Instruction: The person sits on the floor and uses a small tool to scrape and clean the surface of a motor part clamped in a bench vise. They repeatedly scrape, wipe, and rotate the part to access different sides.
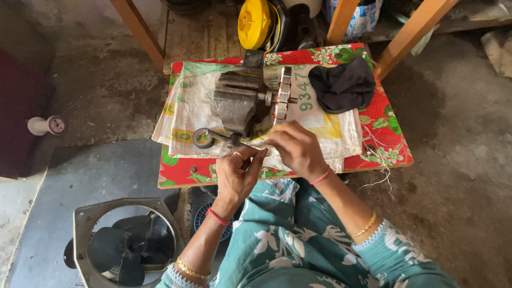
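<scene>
Head view, setting: A low table (394, 160) under a red floral cloth (381, 120) carries a woven plastic sack (194, 101) spread flat, with a grey bench vise (237, 101) standing on it.
Head view, the work piece: A round laminated motor core (282, 96) sits on edge on a shaft clamped by the vise, at the middle of the table, just beyond your hands.
Head view, handling: You can judge the core as heavy, rigid steel with sharp slot edges; it looks best gripped by its outer rim or the shaft, not by any fine wire, which would be thin and easily snapped.
Head view, left hand: Your left hand (237, 173) rests at the table's near edge below the vise handle (213, 137), wrist bent upward, fingers curled inward with the fingertips pinched together; what they pinch is too small to tell.
Head view, right hand: Your right hand (296, 146) reaches in from the right, back of the hand up, fingers bent down and closed near the foot of the core; whether they grip anything cannot be seen.
Head view, surroundings: A black cloth (344, 85) lies on the sack's far right corner, an exhaust fan (125, 245) lies on the floor at your left, and a spool (47, 125) stands further left.
</scene>
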Tool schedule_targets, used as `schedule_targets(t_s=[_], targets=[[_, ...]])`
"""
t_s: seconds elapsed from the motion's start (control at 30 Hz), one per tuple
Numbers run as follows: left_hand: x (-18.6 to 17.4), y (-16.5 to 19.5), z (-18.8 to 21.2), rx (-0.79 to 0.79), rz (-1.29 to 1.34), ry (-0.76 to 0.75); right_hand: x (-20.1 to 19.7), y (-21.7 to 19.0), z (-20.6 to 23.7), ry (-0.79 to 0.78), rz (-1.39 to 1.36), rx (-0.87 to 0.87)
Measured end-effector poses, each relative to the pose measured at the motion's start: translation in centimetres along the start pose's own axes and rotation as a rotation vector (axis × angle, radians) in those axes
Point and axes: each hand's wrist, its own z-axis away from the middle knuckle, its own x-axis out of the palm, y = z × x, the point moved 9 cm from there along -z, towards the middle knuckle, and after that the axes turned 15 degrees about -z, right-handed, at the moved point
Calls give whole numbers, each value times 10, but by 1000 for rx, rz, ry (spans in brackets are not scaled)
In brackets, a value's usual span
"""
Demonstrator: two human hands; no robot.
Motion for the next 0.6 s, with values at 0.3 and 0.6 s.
schedule_targets(t_s=[0.3,0.6], targets=[[0,21,-19,82,32,56,-33,45,9,57,-175,121],[9,16,-58,120,-67,90,-38,161,26,181,-649,508]])
